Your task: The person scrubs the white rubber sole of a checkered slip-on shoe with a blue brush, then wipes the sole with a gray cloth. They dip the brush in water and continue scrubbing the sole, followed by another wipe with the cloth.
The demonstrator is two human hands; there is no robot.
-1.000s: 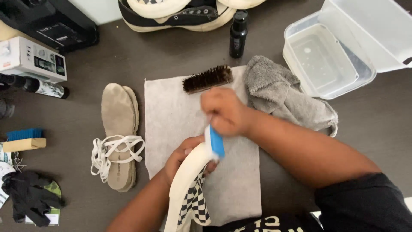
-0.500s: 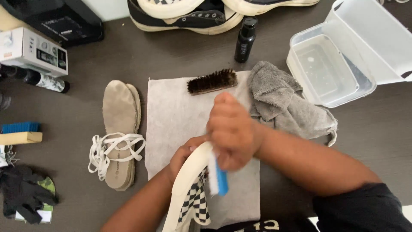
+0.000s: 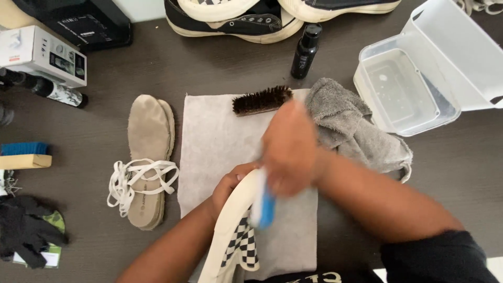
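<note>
My left hand (image 3: 230, 184) grips a checkered slip-on shoe (image 3: 233, 236) by its white sole, tilted over a grey cloth mat (image 3: 220, 141). My right hand (image 3: 291, 149), blurred by motion, holds a small brush with a blue and white handle (image 3: 263, 202) against the shoe's sole edge. A dark-bristled wooden brush (image 3: 262, 99) lies at the mat's far edge.
Two tan insoles (image 3: 149, 157) with white laces (image 3: 139, 181) lie left of the mat. A grey towel (image 3: 356, 128), a clear water tub (image 3: 406, 91), a black bottle (image 3: 305, 44) and dark sneakers (image 3: 246, 18) sit beyond. Boxes, a blue brush (image 3: 23, 155) and black gloves (image 3: 26, 228) line the left side.
My right hand has swept the blue-handled brush back and forth along the shoe's sole. The left hand keeps holding the shoe in about the same place.
</note>
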